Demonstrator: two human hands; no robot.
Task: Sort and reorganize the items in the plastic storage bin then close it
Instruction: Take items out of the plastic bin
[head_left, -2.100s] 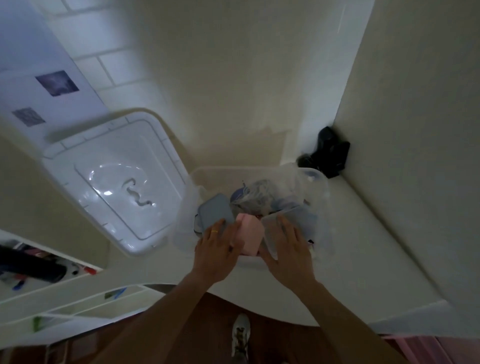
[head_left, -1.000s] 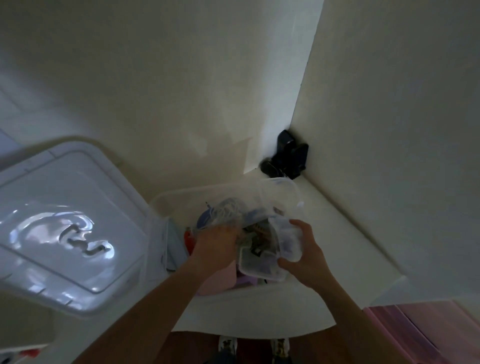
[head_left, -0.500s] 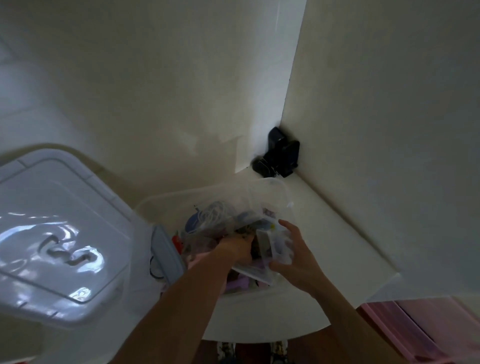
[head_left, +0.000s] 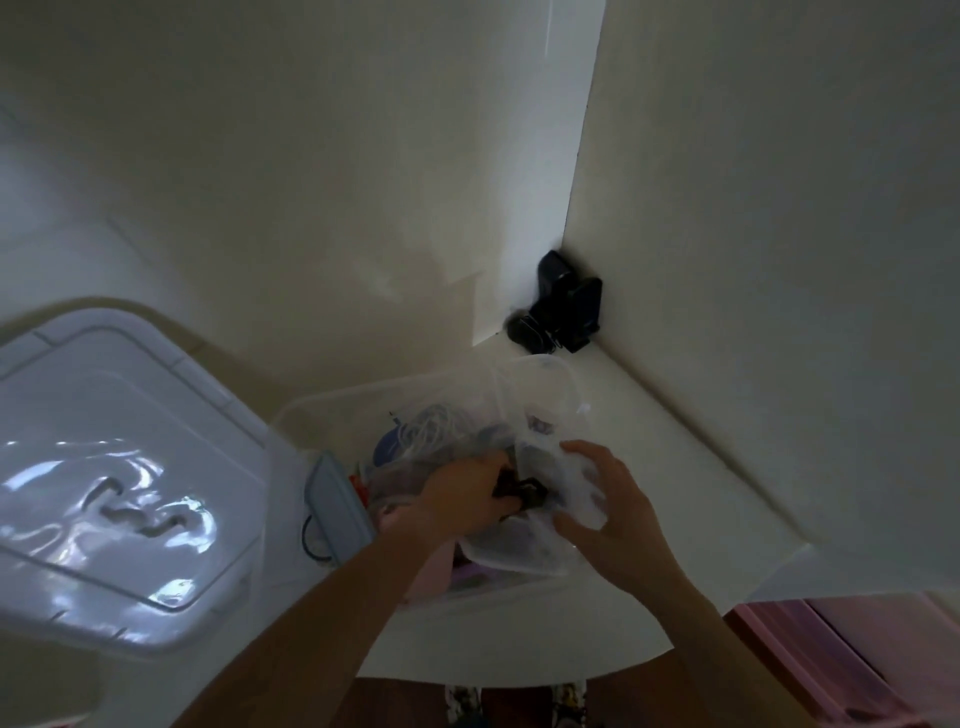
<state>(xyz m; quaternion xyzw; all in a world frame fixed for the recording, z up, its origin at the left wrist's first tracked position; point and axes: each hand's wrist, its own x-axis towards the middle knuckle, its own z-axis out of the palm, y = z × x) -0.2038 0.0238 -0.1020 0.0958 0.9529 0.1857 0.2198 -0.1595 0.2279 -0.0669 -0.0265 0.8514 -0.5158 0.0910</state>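
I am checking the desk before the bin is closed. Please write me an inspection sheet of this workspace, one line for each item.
Surface: white desk in a wall corner.
Job's things: clear plastic storage bin is open, crowded with bags and small items; its white lid lies off to the left.
Clutter: black devices in the corner behind the bin.
Grippers: left hand grips a small black object inside the bin; right hand holds a clear plastic bag.
Cables: a white cord bundle in the bin; a thin black wire beside a grey-blue flat case.
Surroundings: plain pale walls, pink furniture at lower right.
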